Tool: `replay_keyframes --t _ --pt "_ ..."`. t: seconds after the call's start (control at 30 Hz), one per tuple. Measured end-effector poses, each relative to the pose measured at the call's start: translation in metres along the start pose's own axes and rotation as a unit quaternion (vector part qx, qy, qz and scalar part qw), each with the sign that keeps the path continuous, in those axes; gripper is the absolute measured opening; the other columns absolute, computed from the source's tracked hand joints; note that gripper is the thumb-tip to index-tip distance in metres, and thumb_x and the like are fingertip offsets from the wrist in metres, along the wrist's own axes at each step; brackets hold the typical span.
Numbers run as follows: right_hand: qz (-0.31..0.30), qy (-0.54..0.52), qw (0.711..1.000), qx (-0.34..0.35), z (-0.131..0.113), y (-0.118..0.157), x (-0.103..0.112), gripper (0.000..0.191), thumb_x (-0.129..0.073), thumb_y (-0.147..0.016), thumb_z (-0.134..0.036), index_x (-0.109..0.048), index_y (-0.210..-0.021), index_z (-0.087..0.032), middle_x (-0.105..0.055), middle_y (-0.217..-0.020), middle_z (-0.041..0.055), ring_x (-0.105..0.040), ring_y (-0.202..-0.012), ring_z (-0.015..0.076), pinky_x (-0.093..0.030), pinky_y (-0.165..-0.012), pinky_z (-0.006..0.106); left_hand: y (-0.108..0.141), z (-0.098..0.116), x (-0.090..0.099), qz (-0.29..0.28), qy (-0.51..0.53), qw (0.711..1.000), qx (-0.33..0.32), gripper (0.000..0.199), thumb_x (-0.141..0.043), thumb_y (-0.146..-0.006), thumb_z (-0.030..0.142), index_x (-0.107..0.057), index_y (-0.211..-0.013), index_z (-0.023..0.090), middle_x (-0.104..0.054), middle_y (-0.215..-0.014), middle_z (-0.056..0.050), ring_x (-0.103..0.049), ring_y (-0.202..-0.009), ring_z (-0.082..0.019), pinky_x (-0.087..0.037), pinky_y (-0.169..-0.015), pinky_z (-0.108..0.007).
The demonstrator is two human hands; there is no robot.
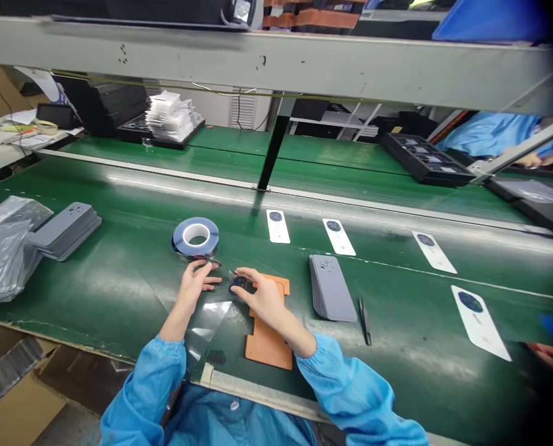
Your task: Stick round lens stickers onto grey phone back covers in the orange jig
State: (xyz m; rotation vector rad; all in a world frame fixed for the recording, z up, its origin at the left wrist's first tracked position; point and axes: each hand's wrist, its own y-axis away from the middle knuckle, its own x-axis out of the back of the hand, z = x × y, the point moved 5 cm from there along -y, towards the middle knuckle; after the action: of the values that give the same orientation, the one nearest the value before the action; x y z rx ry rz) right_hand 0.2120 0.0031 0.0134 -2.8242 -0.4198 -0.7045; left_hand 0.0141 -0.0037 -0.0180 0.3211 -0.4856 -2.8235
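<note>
My right hand (263, 298) pinches a round dark sticker (238, 284) above the upper left corner of an orange fixture plate (269, 341). A thin dark strip runs from it toward a roll of film (196, 238) with a white core. Just below that roll, my left hand (196, 284) touches the strip's near end with thumb and index finger, its other fingers spread; whether it grips the strip is hard to tell. Clear film pieces (211, 319) lie between my forearms. Right of the fixture are a stack of grey panels (332, 288) and black tweezers (364, 321).
Several white cards (278, 227) with dark discs lie along the right. More grey panels (67, 230) and plastic-wrapped ones (9, 254) sit at the left. A metal shelf beam (258, 62) crosses above, with a black post (274, 145). At the right edge, another person's hands show.
</note>
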Motion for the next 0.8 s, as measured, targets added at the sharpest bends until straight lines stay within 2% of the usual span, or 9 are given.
replay_keyframes --t 0.13,0.27,0.33,0.43,0.53,0.63,0.7,0.8 --pt "0.01 -0.057 0.998 -0.004 0.011 0.008 0.013 0.013 -0.062 -0.094 -0.031 -0.067 -0.103 -0.023 -0.076 -0.115 0.0075 -0.071 -0.111 0.0233 -0.052 -0.102 0.042 -0.007 -0.002 -0.011 -0.012 0.015 1.0 -0.002 0.049 -0.073 -0.082 0.052 -0.049 -0.109 0.019 -0.069 -0.127 -0.019 -0.078 -0.081 -0.022 -0.054 -0.061 -0.024" --pt "0.028 -0.053 0.998 0.037 0.01 0.016 0.031 0.012 -0.062 -0.094 -0.032 -0.07 -0.093 -0.024 -0.063 -0.135 0.0099 -0.062 -0.123 0.0254 -0.046 -0.107 0.043 -0.018 0.0 -0.014 0.0 0.04 0.999 0.008 0.044 -0.068 -0.085 0.055 -0.052 -0.104 0.019 -0.066 -0.133 -0.018 -0.078 -0.082 -0.023 -0.053 -0.059 -0.025" --pt "0.066 -0.043 0.996 0.029 0.012 0.021 0.045 0.014 -0.065 -0.092 -0.035 -0.072 -0.088 -0.024 -0.063 -0.125 0.0094 -0.062 -0.117 0.0254 -0.046 -0.104 0.043 -0.025 0.003 -0.007 0.022 0.05 0.998 0.003 0.04 -0.066 -0.086 0.052 -0.053 -0.103 0.019 -0.065 -0.134 -0.017 -0.077 -0.084 -0.023 -0.053 -0.06 -0.025" --pt "0.114 -0.057 0.992 -0.02 0.024 0.029 0.066 0.023 -0.066 -0.092 -0.041 -0.071 -0.078 -0.023 -0.061 -0.097 0.0059 -0.061 -0.094 0.0219 -0.05 -0.087 0.038 -0.033 0.006 0.009 0.072 0.037 0.997 -0.018 0.036 -0.066 -0.086 0.047 -0.053 -0.104 0.02 -0.067 -0.128 -0.014 -0.075 -0.091 -0.021 -0.053 -0.065 -0.025" --pt "0.106 -0.07 0.989 -0.07 0.041 0.035 0.078 0.027 -0.07 -0.088 -0.045 -0.07 -0.073 -0.022 -0.056 -0.086 0.0037 -0.055 -0.076 0.0182 -0.046 -0.068 0.034 -0.028 0.008 0.022 0.137 -0.036 0.987 -0.071 0.038 -0.067 -0.084 0.046 -0.056 -0.109 0.02 -0.066 -0.121 -0.011 -0.069 -0.1 -0.021 -0.053 -0.072 -0.027" --pt "0.041 -0.061 0.993 -0.097 0.054 0.039 0.078 0.024 -0.074 -0.084 -0.045 -0.072 -0.077 -0.022 -0.058 -0.089 0.0033 -0.052 -0.07 0.016 -0.045 -0.066 0.033 -0.003 0.018 0.019 0.204 -0.17 0.946 -0.185 0.04 -0.07 -0.082 0.042 -0.057 -0.115 0.022 -0.057 -0.128 -0.01 -0.06 -0.114 -0.023 -0.052 -0.087 -0.034" --pt "0.009 -0.065 0.993 -0.1 0.059 0.041 0.077 0.02 -0.075 -0.083 -0.043 -0.075 -0.083 -0.023 -0.058 -0.09 0.0028 -0.052 -0.069 0.0151 -0.046 -0.067 0.033 0.019 0.027 0.004 0.215 -0.267 0.9 -0.269 0.041 -0.072 -0.082 0.038 -0.057 -0.117 0.023 -0.047 -0.138 -0.012 -0.051 -0.128 -0.026 -0.047 -0.1 -0.041" --pt "-0.001 -0.069 0.993 -0.096 0.065 0.043 0.077 0.016 -0.075 -0.083 -0.039 -0.076 -0.09 -0.025 -0.057 -0.09 0.0023 -0.051 -0.069 0.0149 -0.047 -0.067 0.033 0.05 0.035 -0.02 0.216 -0.361 0.837 -0.349 0.039 -0.073 -0.082 0.034 -0.057 -0.116 0.021 -0.033 -0.149 -0.016 -0.034 -0.144 -0.033 -0.033 -0.116 -0.05"
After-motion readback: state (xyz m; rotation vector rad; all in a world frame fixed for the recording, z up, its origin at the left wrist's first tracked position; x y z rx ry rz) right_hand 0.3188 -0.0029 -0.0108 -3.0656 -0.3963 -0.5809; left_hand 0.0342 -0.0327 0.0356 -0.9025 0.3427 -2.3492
